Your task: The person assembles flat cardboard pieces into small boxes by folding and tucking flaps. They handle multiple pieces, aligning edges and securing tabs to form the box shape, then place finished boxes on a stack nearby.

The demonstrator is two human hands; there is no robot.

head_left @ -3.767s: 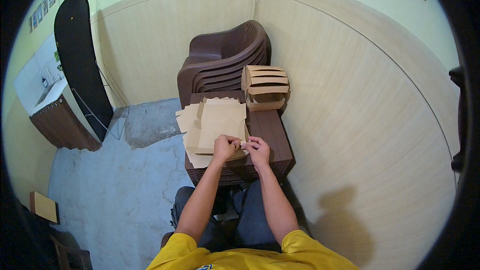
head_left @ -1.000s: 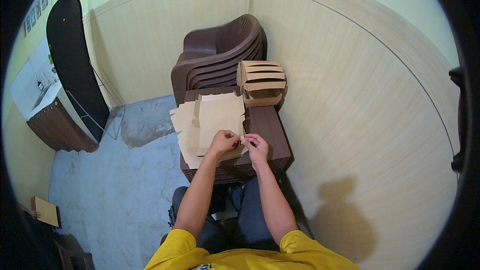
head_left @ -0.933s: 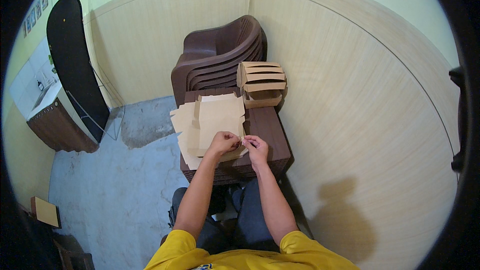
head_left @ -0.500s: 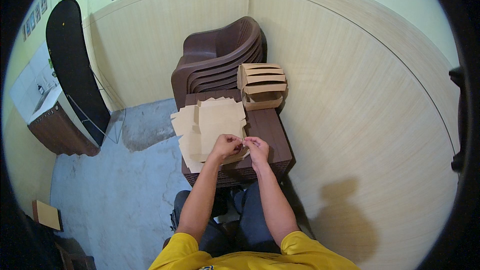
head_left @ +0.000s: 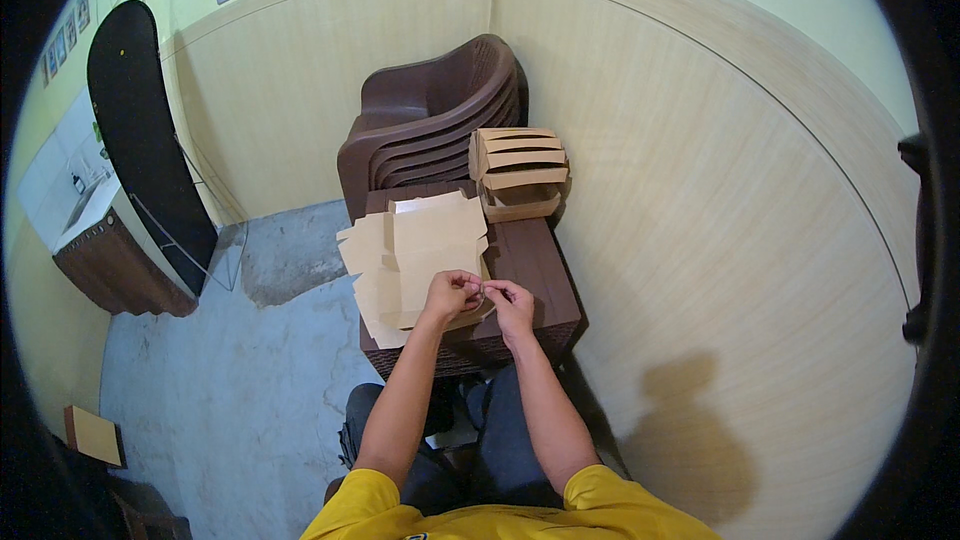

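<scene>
Flat brown cardboard box blanks [head_left: 432, 240] lie stacked on a dark brown slatted table [head_left: 530, 258] before me. Over the near right corner of the top blank, my left hand [head_left: 453, 297] pinches at the cardboard edge with its fingers curled. My right hand [head_left: 510, 306] meets it there, thumb and forefinger pressed together on the same corner. The fingertips of both hands nearly touch, and they cover most of the flap between them. Creases and notched side flaps show along the blank's left and far edges.
Folded cardboard boxes [head_left: 520, 172] are stacked at the table's far right, against the wood-panelled wall [head_left: 700, 240]. Behind the table rises a stack of brown plastic chairs [head_left: 430, 110]. A tall black board [head_left: 135, 130] leans at the left beside a sink counter [head_left: 110, 240].
Both hands stay at the blank's near right corner, with only slight finger movement. The whole view has shifted a little, so the scene sits slightly further left.
</scene>
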